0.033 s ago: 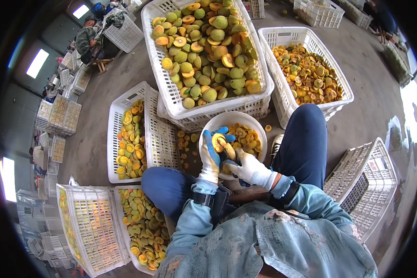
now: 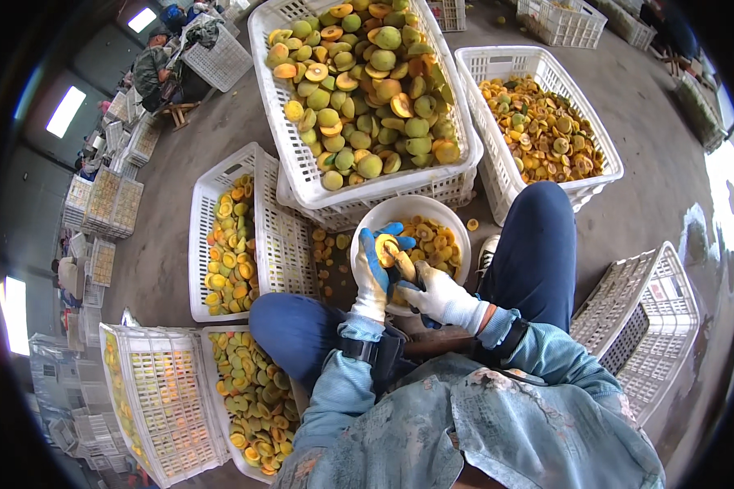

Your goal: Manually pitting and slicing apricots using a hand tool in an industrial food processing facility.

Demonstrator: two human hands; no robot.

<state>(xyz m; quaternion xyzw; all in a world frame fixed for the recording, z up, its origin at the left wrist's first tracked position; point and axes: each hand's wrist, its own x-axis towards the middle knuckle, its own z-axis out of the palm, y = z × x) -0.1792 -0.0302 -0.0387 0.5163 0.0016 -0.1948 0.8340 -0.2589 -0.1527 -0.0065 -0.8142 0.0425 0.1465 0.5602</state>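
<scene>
My left hand (image 2: 371, 275), in a white glove with blue fingers, is closed around a halved yellow-fleshed peach (image 2: 384, 245). Its cut side shows a ring of yellow flesh around a pale centre. My right hand (image 2: 444, 298), gloved the same way, meets it with fingers curled in. A slim brownish-yellow shape (image 2: 404, 266) lies between the hands; whether it is a tool or a stained glove tip cannot be made out. Both hands are over the near part of a round white tub (image 2: 409, 202), which holds many yellow cut pieces (image 2: 434, 243).
Beyond the tub stands a stacked white crate (image 2: 289, 155) of green-yellow halves. A crate (image 2: 607, 155) of browner pieces is at its right. Crates of fruit (image 2: 200, 269) line my left. A crate (image 2: 628, 326) lies tipped at my right. A person (image 2: 151, 72) sits far left.
</scene>
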